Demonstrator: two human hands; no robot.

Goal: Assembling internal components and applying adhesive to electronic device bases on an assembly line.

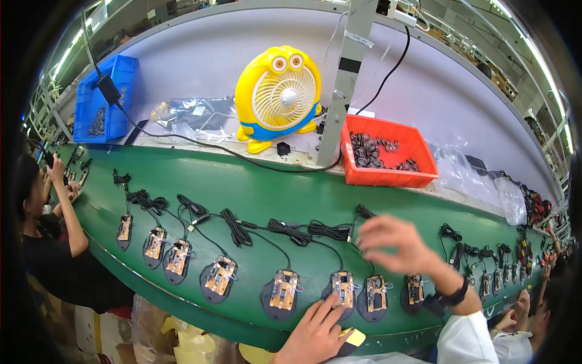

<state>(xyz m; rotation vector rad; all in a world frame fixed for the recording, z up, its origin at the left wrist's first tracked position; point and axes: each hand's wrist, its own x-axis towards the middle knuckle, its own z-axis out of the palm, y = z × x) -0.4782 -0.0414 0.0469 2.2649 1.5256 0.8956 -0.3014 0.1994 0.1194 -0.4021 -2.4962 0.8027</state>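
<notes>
My left hand (315, 332) rests at the belt's near edge, its fingers stretched out and one fingertip on the lower edge of a computer mouse base with a bare circuit board (343, 289). Close beside that hand is a yellow and black object (353, 341), partly covered; I cannot tell whether the hand touches it. My right hand (397, 246), smeared by motion, hovers over the cables above another open mouse base (374, 297). Its fingers point left, and whether they hold something small is unclear. A dark band circles the right wrist.
Several more mouse bases (283, 291) with bundled black cables (291, 230) line the green belt (182, 164). Behind stand a red bin (388, 177) of small dark parts, a yellow fan (285, 100), a grey post (348, 79) and a blue bin (91, 100). Other people work at both sides.
</notes>
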